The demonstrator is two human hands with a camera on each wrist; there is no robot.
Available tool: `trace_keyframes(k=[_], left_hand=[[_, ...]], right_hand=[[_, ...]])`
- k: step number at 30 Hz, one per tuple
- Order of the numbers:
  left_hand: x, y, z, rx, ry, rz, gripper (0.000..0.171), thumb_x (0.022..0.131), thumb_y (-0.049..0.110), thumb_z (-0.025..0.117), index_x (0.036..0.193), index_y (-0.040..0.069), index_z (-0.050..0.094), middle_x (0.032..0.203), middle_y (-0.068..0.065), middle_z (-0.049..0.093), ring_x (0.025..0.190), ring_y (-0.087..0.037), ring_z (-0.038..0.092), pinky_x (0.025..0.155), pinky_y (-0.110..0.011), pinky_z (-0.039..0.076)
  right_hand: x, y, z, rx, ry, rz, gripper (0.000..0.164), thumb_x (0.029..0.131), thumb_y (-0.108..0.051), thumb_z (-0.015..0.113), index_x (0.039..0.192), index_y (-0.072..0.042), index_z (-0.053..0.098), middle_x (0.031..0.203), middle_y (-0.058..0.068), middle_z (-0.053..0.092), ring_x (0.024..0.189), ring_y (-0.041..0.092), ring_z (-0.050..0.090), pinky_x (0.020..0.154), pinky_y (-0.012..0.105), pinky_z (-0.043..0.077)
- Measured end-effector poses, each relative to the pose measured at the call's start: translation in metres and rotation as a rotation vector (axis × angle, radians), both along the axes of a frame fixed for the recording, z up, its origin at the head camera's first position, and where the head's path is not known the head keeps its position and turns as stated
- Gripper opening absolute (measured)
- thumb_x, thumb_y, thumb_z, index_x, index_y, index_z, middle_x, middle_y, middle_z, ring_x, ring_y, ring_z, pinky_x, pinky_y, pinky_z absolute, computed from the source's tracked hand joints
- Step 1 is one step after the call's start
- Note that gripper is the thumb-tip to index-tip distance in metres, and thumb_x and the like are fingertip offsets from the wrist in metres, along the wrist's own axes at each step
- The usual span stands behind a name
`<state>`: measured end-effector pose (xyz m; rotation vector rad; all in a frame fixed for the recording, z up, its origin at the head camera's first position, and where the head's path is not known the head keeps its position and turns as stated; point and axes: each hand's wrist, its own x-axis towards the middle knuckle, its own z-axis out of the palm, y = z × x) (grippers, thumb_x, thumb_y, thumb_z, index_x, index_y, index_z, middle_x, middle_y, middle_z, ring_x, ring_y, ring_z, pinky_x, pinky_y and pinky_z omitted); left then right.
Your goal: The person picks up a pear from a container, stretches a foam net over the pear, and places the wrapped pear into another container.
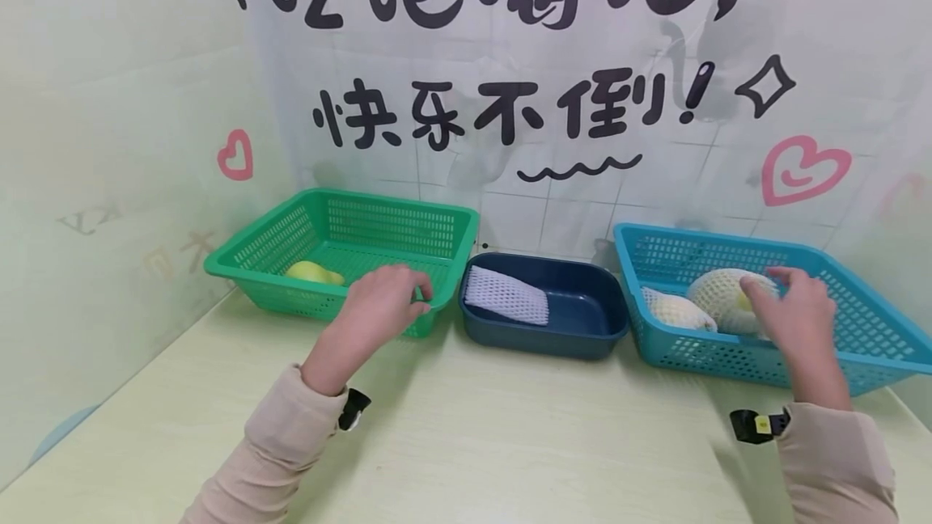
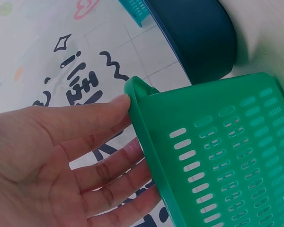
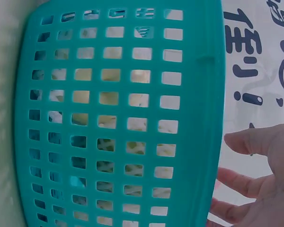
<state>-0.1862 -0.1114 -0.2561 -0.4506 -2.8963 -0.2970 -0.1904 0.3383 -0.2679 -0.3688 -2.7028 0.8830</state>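
A green rectangular plastic basket with slotted walls (image 1: pixel 393 221) stood at the rear left corner of the pale wood-grain table surface (image 1: pixel 510 443). A yellow pear-shaped fruit (image 1: pixel 311 272) lay inside it, near the basket's front left corner. The left hand (image 1: pixel 386 297) was positioned at the basket's front right corner, thumb and fingers apart, gripping nothing; contact between thumb tip and rim could not be confirmed. At the middle of the surface's rear edge stood a navy rectangular plastic tray (image 1: pixel 582 310), with a white foam-net sleeve (image 1: pixel 506 295) along its left end. A blue rectangular perforated plastic basket (image 1: pixel 699 352) occupied the rear right corner. It contained an elongated foam-netted fruit (image 1: pixel 680 310) at its front left corner and, just beside this, a round foam-netted fruit (image 1: pixel 717 285). The right hand (image 1: pixel 801 314) was over the basket's front edge, fingers spread wide; whether it touched any fruit could not be determined.
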Motion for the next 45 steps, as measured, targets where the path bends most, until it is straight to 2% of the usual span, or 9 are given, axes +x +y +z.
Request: trace_keyframes(k=[5, 10, 16, 20, 26, 33, 38, 41, 45], left_hand=[[0.001, -0.001, 0.0, -0.003, -0.002, 0.007, 0.012, 0.082, 0.02, 0.071, 0.094, 0.016, 0.071, 0.093, -0.005, 0.065, 0.082, -0.021, 0.059, 0.053, -0.027, 0.044], [0.0, 0.0, 0.0, -0.006, -0.002, 0.01, 0.013, 0.082, 0.02, 0.071, 0.094, 0.016, 0.071, 0.092, -0.004, 0.065, 0.081, -0.02, 0.058, 0.052, -0.026, 0.043], [0.0, 0.001, 0.0, -0.005, -0.005, 0.012, 0.013, 0.082, 0.02, 0.071, 0.095, 0.016, 0.071, 0.092, -0.004, 0.065, 0.082, -0.021, 0.058, 0.052, -0.027, 0.043], [0.001, 0.002, 0.0, -0.011, -0.007, 0.018, 0.013, 0.082, 0.019, 0.07, 0.095, 0.015, 0.07, 0.092, -0.005, 0.065, 0.083, -0.021, 0.058, 0.054, -0.027, 0.044], [0.002, 0.002, 0.001, -0.012, 0.013, 0.02, 0.012, 0.082, 0.018, 0.071, 0.093, 0.015, 0.071, 0.089, -0.004, 0.064, 0.081, -0.02, 0.057, 0.054, -0.026, 0.043], [-0.001, 0.002, -0.001, -0.015, -0.004, 0.018, 0.014, 0.082, 0.02, 0.071, 0.096, 0.016, 0.07, 0.093, -0.005, 0.065, 0.083, -0.021, 0.058, 0.053, -0.027, 0.044], [-0.001, 0.002, -0.001, -0.019, 0.004, 0.017, 0.014, 0.082, 0.02, 0.071, 0.096, 0.017, 0.07, 0.096, -0.005, 0.065, 0.084, -0.022, 0.058, 0.053, -0.028, 0.045], [0.0, 0.003, -0.001, -0.016, 0.008, 0.017, 0.014, 0.082, 0.02, 0.071, 0.096, 0.017, 0.07, 0.096, -0.005, 0.065, 0.083, -0.022, 0.058, 0.054, -0.029, 0.045], [0.0, 0.002, -0.001, -0.01, 0.01, 0.016, 0.013, 0.082, 0.02, 0.071, 0.095, 0.016, 0.071, 0.096, -0.005, 0.065, 0.084, -0.022, 0.058, 0.054, -0.029, 0.045]], right_hand=[[0.0, -0.001, -0.003, 0.03, -0.045, 0.081, 0.069, 0.097, -0.045, 0.034, 0.138, 0.01, 0.028, 0.134, 0.04, 0.029, 0.117, 0.058, 0.028, 0.084, 0.065, 0.036], [-0.001, 0.001, -0.005, 0.03, -0.074, 0.112, 0.069, 0.097, -0.045, 0.033, 0.138, 0.011, 0.029, 0.133, 0.04, 0.029, 0.116, 0.058, 0.028, 0.081, 0.064, 0.038], [-0.001, -0.002, -0.003, 0.059, -0.062, 0.115, 0.068, 0.097, -0.045, 0.034, 0.138, 0.009, 0.03, 0.133, 0.04, 0.03, 0.116, 0.058, 0.028, 0.081, 0.064, 0.037], [0.001, -0.008, 0.002, 0.095, -0.041, 0.128, 0.067, 0.097, -0.045, 0.035, 0.137, 0.009, 0.032, 0.132, 0.039, 0.033, 0.114, 0.054, 0.033, 0.078, 0.061, 0.04], [0.006, -0.024, 0.013, 0.114, 0.013, 0.183, 0.065, 0.097, -0.044, 0.037, 0.137, 0.008, 0.034, 0.133, 0.037, 0.033, 0.115, 0.052, 0.035, 0.079, 0.063, 0.041], [0.012, -0.062, 0.023, 0.144, 0.142, 0.307, 0.056, 0.098, -0.037, 0.041, 0.135, 0.005, 0.039, 0.133, 0.032, 0.038, 0.115, 0.049, 0.039, 0.083, 0.063, 0.041], [0.016, -0.096, 0.022, 0.202, 0.254, 0.428, 0.042, 0.096, -0.023, 0.05, 0.127, 0.005, 0.047, 0.126, 0.029, 0.045, 0.109, 0.043, 0.046, 0.085, 0.058, 0.042], [0.016, -0.116, 0.016, 0.239, 0.231, 0.509, 0.037, 0.095, -0.017, 0.053, 0.126, 0.002, 0.05, 0.125, 0.025, 0.049, 0.112, 0.041, 0.046, 0.09, 0.057, 0.04], [0.012, -0.134, 0.003, 0.303, 0.132, 0.629, 0.032, 0.093, -0.013, 0.055, 0.123, -0.002, 0.055, 0.122, 0.02, 0.056, 0.115, 0.038, 0.05, 0.093, 0.054, 0.042]])
